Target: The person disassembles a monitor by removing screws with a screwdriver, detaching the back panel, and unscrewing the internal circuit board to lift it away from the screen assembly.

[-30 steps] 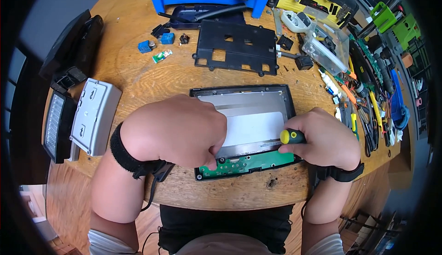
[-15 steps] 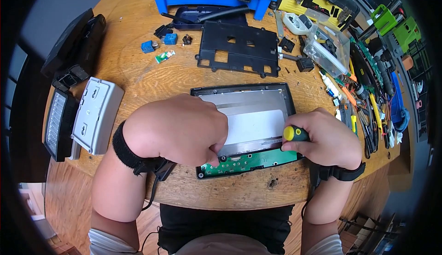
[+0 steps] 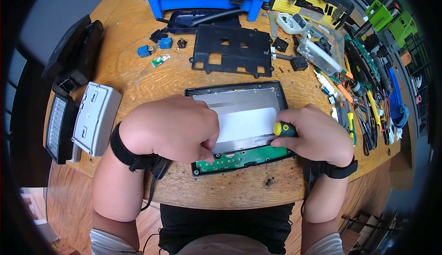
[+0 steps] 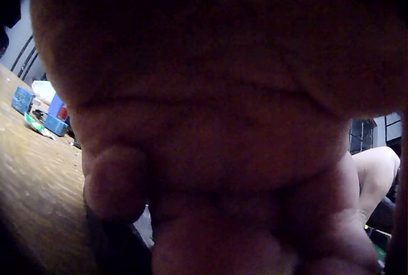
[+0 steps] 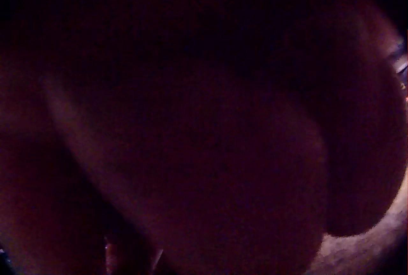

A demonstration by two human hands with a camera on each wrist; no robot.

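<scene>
A shallow black housing point(image 3: 282, 99) lies on the table, with a metal plate point(image 3: 207, 99), a white panel point(image 3: 246, 123) and a green circuit board point(image 3: 239, 159) inside. My left hand point(image 3: 170, 126) grips its left side with bent fingers; the left wrist view shows the hand point(image 4: 223, 147) close up, and what lies under the palm is hidden. Over the housing's lower right part, my right hand point(image 3: 317, 133) is curled round a screwdriver's yellow and dark green handle point(image 3: 285, 129). The screwdriver's tip is hidden. The right wrist view is mostly dark, filled by the hand point(image 5: 210, 160).
Behind the housing lies a black cut-out panel point(image 3: 232, 47), with a blue bin point(image 3: 202, 2) beyond. Blue parts point(image 3: 144, 51) sit back left. A white case point(image 3: 97, 119) stands left. A clear box point(image 3: 320, 57) and many tools point(image 3: 372, 110) crowd the right side.
The head view has shifted slightly, so most things appear a little further left. Both hands keep their holds, and the housing stays between them.
</scene>
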